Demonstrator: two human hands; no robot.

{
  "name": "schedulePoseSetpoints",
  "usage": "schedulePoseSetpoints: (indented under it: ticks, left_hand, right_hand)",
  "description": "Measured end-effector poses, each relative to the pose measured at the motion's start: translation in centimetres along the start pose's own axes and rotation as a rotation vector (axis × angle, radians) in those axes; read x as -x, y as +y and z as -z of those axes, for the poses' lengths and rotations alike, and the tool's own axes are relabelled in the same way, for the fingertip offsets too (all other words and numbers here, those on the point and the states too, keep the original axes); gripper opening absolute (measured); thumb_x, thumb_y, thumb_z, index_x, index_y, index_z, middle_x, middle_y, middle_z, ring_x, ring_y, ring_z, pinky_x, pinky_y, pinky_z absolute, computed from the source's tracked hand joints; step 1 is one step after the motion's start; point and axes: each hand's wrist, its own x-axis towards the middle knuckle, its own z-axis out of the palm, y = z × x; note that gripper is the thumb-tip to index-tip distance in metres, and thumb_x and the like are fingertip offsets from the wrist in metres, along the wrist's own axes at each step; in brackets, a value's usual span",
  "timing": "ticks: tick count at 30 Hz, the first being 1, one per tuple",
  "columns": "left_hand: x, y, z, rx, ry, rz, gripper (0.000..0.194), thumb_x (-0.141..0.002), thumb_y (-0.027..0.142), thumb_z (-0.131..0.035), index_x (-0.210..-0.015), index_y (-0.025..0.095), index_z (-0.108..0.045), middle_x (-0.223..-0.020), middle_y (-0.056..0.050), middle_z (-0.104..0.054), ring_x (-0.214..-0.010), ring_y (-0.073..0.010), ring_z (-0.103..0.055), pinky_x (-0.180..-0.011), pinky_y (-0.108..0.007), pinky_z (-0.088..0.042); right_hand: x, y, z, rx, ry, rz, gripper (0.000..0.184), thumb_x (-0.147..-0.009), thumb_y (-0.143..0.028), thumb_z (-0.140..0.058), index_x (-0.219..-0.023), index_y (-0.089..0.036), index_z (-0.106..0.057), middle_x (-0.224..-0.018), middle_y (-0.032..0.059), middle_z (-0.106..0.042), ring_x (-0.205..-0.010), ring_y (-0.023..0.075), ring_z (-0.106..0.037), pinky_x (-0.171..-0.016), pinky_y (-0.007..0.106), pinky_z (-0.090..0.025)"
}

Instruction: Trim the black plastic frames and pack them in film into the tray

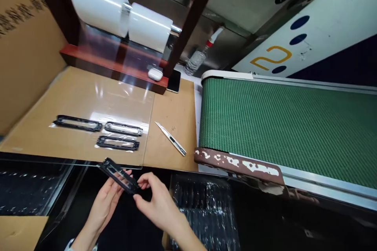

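Just in front of the table edge, my left hand (pixel 103 202) supports a long black plastic frame (pixel 109 168) with a narrow slot, its fingers behind it. The frame is tilted, its far end up and to the left. My right hand (pixel 159 202) has its thumb and fingers closed at the near end of the same frame. On the clear film over the table lie three similar black frames: a longer one (pixel 79 128) at the left and two shorter ones, the upper frame (pixel 123 134) and the lower frame (pixel 118 148).
A white utility knife (pixel 171 138) lies right of the film. Behind are two film rolls (pixel 98 6) on a bar, an earbud case (pixel 155 74), a phone (pixel 174 81) and a bottle (pixel 195 62). A green conveyor belt (pixel 282 121) runs right. Below, a box holds several wrapped black pieces (pixel 206 219).
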Motion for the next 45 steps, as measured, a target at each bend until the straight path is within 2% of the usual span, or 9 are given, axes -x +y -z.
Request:
schedulePoseSetpoints:
  ticks: [4, 7, 9, 15, 21, 27, 33, 38, 45]
  left_hand:
    - [1.4, -0.8, -0.1, 0.047, 0.043, 0.255, 0.064, -0.050, 0.041, -0.087, -0.106, 0.018, -0.067, -0.114, -0.014, -0.063, -0.106, -0.0249, -0.060, -0.089, -0.027, -0.051]
    - [2.4, -1.9, -0.5, -0.069, 0.069, 0.414, 0.061, -0.040, 0.038, -0.089, -0.096, 0.019, -0.072, -0.113, -0.015, -0.063, -0.108, -0.0290, -0.059, -0.088, -0.029, -0.051]
    - [2.9, -3.1, -0.5, -0.250, -0.057, 0.386, 0.057, -0.047, 0.043, -0.086, -0.098, 0.022, -0.073, -0.121, -0.013, -0.059, -0.116, -0.0308, -0.054, -0.094, -0.034, -0.047]
    - [3.9, -7.4, -0.4, -0.585, -0.501, 0.232, 0.043, -0.075, 0.048, -0.067, -0.115, 0.031, -0.067, -0.135, -0.007, -0.049, -0.127, -0.0278, -0.044, -0.102, -0.037, -0.039]
    - [2.3, -9.5, -4.7, -0.683, -0.648, 0.179, 0.039, -0.082, 0.040, -0.063, -0.120, 0.031, -0.062, -0.135, -0.005, -0.050, -0.127, -0.0209, -0.044, -0.103, -0.029, -0.038]
    - [-1.0, -10.8, -10.1, -0.557, -0.304, -0.021, 0.037, -0.077, 0.039, -0.070, -0.110, 0.023, -0.063, -0.126, -0.007, -0.057, -0.122, -0.0191, -0.050, -0.098, -0.024, -0.044]
    - [0.4, -12.8, -6.0, -0.755, 0.020, 0.251, 0.065, -0.064, 0.053, -0.076, -0.119, 0.024, -0.058, -0.124, -0.006, -0.058, -0.118, -0.0224, -0.053, -0.105, -0.031, -0.038]
    - [2.2, -14.9, -6.3, -0.950, -0.048, 0.127, 0.077, -0.059, 0.060, -0.074, -0.121, 0.018, -0.058, -0.113, -0.011, -0.063, -0.113, -0.0331, -0.055, -0.099, -0.044, -0.046]
    - [2.8, -14.9, -7.9, -0.979, -0.030, 0.179, 0.079, -0.057, 0.061, -0.075, -0.122, 0.019, -0.058, -0.111, -0.011, -0.063, -0.112, -0.0337, -0.056, -0.096, -0.042, -0.049]
  right_hand:
    - [4.8, 1.9, -0.9, -0.051, 0.074, -0.123, 0.034, -0.068, -0.008, -0.062, -0.100, -0.017, -0.054, -0.094, 0.0014, -0.056, -0.089, 0.0119, -0.054, -0.082, 0.024, -0.044]
    - [8.0, 3.1, -1.5, -0.117, 0.102, -0.247, 0.074, -0.061, -0.022, -0.077, -0.128, -0.023, -0.046, -0.113, 0.0032, -0.053, -0.105, 0.0161, -0.052, -0.091, 0.029, -0.044]
    - [9.8, 4.0, -1.9, -0.209, 0.125, -0.330, 0.095, -0.054, -0.034, -0.084, -0.138, -0.027, -0.040, -0.126, 0.0027, -0.049, -0.116, 0.0189, -0.048, -0.098, 0.031, -0.040]
    - [13.6, 6.2, -2.3, -0.395, 0.378, -0.491, 0.039, -0.061, -0.032, -0.080, -0.095, -0.019, -0.066, -0.093, -0.0014, -0.065, -0.086, 0.0143, -0.059, -0.076, 0.024, -0.042]
    - [18.4, 10.2, -0.2, -0.512, 0.462, -0.513, 0.035, -0.063, -0.031, -0.079, -0.094, -0.018, -0.069, -0.090, 0.0002, -0.066, -0.084, 0.0147, -0.059, -0.075, 0.023, -0.041]
    - [22.3, 24.7, 5.4, -0.267, 0.751, -0.801, 0.028, -0.078, -0.029, -0.064, -0.097, -0.009, -0.068, -0.089, 0.0053, -0.066, -0.084, 0.0169, -0.060, -0.078, 0.025, -0.045]
    - [23.0, 39.0, 11.7, -0.016, 0.957, -1.049, 0.044, -0.085, -0.033, -0.057, -0.121, -0.007, -0.061, -0.114, 0.0160, -0.059, -0.107, 0.0251, -0.055, -0.094, 0.033, -0.039]
    - [22.1, 43.6, 11.7, 0.119, 0.935, -1.129, 0.048, -0.084, -0.031, -0.059, -0.126, -0.007, -0.059, -0.121, 0.0207, -0.053, -0.115, 0.0333, -0.047, -0.099, 0.040, -0.034]
    - [21.3, 44.8, 9.2, 0.112, 0.995, -1.108, 0.068, -0.086, -0.029, -0.056, -0.142, 0.002, -0.034, -0.130, 0.0212, -0.044, -0.121, 0.0272, -0.043, -0.104, 0.031, -0.031]
